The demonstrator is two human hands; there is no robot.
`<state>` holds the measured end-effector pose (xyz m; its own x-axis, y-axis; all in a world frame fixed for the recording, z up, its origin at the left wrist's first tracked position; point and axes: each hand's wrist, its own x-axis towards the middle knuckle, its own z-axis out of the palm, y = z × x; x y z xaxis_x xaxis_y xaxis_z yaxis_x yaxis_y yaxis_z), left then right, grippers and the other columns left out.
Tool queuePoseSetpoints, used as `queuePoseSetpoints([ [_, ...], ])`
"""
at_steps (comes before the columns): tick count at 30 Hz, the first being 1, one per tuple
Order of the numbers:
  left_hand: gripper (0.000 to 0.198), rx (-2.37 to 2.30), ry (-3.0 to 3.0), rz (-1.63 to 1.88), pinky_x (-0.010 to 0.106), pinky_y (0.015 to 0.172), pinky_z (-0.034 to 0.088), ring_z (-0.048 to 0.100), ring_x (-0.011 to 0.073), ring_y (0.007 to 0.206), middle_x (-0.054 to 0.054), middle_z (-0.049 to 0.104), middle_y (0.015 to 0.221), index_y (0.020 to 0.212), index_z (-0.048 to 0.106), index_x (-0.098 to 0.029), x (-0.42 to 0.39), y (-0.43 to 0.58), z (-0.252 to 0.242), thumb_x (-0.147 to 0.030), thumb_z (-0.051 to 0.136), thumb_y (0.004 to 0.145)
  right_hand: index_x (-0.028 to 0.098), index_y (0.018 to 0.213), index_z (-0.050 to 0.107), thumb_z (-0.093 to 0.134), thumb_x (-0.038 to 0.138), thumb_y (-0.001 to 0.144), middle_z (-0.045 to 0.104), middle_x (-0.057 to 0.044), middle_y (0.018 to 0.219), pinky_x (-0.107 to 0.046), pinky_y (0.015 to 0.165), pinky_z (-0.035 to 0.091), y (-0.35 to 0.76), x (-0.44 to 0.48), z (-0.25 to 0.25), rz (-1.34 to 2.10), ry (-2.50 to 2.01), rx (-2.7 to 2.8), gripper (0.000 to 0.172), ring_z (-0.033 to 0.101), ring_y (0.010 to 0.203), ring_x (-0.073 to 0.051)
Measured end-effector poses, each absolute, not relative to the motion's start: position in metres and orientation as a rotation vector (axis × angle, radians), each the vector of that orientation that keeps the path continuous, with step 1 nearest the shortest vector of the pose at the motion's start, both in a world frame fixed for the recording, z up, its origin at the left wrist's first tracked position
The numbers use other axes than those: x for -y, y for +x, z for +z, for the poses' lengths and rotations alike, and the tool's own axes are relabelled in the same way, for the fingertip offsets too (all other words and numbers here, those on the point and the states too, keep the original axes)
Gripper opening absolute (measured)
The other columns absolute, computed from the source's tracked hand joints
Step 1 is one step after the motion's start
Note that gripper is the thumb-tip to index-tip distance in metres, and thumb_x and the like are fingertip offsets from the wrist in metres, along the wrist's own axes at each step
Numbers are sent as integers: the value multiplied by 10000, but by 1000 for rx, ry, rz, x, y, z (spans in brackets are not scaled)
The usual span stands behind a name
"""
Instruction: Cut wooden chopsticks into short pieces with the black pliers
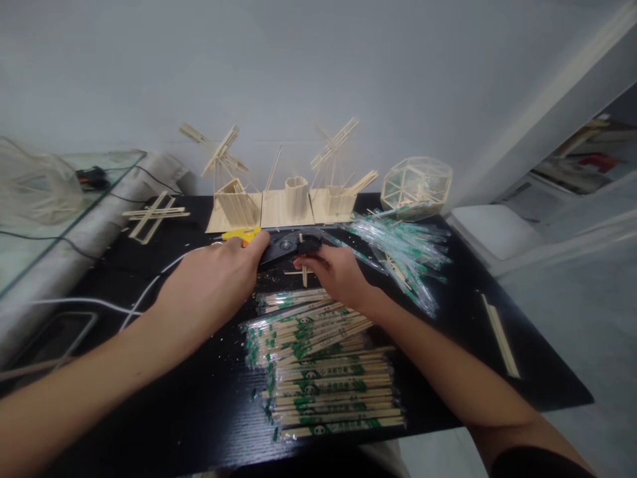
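My left hand (213, 279) is closed round the handles of a black cutting tool (285, 246) over the middle of the black table. At the tool's right end, my right hand (341, 275) pinches a short wooden stick (304, 273) that stands upright in the tool's jaws. Just behind my left hand lies a yellow tool (242, 234), partly covered by it. Packs of wrapped chopsticks (333, 385) are piled in front of both hands, near the table's front edge.
Wooden windmill models (237, 204) stand on bases along the wall. Empty wrappers (398, 249) are heaped at right, before a faceted frame (418, 186). Crossed sticks (156, 214) and a white cable (94, 303) lie at left; loose sticks (500, 335) lie at far right.
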<state>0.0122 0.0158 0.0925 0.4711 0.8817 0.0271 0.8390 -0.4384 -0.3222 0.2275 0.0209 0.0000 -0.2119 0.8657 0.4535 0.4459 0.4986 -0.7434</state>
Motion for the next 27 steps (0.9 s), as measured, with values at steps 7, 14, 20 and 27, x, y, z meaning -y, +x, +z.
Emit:
queuePoseSetpoints([
  [7,316,1479,-2441,207,329,493,383,684,297,611,124,715,866,1151,563,-206,-20,8,90,-122,405,890,185,973,751,625,264,966,804,-29,959,-274,755,540,227,-21,-1,589,-1069,1840,149,747,873,-166],
  [14,245,1522,-2453,125,339,521,407,705,321,700,145,723,924,1127,577,-190,-20,6,85,-236,497,900,198,1001,747,603,292,978,797,-30,956,-290,742,526,229,-19,5,612,-1122,1890,173,729,832,-169],
  [20,287,1628,-2520,-47,360,586,435,712,322,767,170,733,964,1136,574,-143,-23,4,72,-311,509,913,170,988,752,594,299,978,779,-50,929,-278,734,506,237,-18,22,577,-1092,1962,204,706,815,-166],
  [27,278,1823,-2660,-226,342,625,421,708,296,717,114,733,809,1004,597,-174,-19,6,35,-410,451,976,160,979,753,611,236,949,723,-14,769,-256,682,468,243,-16,38,660,-1152,2086,164,646,683,-133],
])
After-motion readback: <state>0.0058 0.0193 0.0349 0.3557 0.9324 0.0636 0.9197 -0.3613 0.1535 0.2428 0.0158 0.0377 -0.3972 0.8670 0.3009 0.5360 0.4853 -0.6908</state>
